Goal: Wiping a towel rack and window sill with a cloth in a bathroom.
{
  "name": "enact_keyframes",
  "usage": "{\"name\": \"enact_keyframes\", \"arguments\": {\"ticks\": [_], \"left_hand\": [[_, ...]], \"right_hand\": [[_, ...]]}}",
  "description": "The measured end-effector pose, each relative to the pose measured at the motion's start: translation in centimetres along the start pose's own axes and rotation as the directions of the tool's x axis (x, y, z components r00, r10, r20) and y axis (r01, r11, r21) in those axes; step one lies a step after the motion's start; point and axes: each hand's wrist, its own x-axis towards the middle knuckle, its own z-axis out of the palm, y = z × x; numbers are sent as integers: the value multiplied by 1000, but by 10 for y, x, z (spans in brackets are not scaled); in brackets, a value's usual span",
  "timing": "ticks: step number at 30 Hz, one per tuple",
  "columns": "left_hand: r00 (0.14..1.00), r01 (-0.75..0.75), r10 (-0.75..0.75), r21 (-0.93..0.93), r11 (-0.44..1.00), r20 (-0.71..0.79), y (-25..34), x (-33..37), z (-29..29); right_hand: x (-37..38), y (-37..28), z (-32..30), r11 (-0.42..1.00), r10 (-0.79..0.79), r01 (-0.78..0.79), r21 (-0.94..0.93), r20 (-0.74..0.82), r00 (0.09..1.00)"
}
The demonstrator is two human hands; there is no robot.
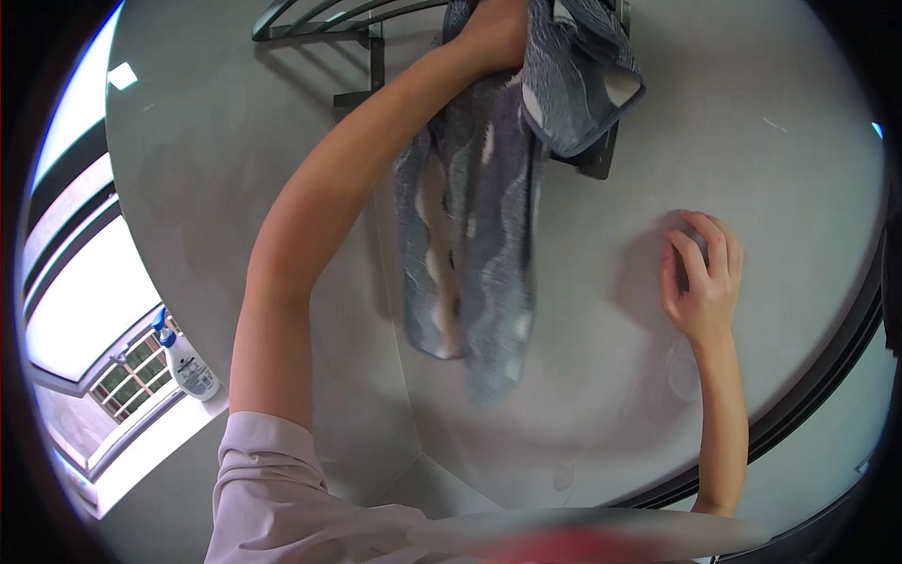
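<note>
Cloth [493,216] against left hand [498,36], near rack [378,61]

- The left arm [282,282] rises from the lower left, bends at the elbow and slants up and rightward, its forearm [366,155] bare.
- The left hand [496,33] sits high at the upper edge, only partly visible; its fingers are hidden, so their grip cannot be told.
- The right forearm [722,423] stands nearly upright at the lower right, well apart from the left.
- The right hand [707,277] is empty, back toward the viewer, fingers loosely curled leftward, the thumb [669,282] apart from them.
</note>
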Motion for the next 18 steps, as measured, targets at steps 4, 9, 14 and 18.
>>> {"name": "enact_keyframes", "arguments": {"ticks": [4, 9, 14, 18], "left_hand": [[983, -11, -15, -136, 991, -183, 23, -21, -10], [778, 492, -367, -130, 861, 511, 75, -21, -81], [465, 738, -590, 79, 670, 660, 80, -22, -94], [423, 888, -582, -191, 418, 695, 42, -50, -63]], "right_hand": [[-2, 0, -1, 1000, 6, -6, -8, 7, 1000], [-3, 2, -3, 999, 0, 1, -47, 21, 1000], [-5, 3, -5, 998, -15, 17, -65, 31, 999], [-3, 1, -4, 998, -11, 13, -62, 25, 1000]]}}
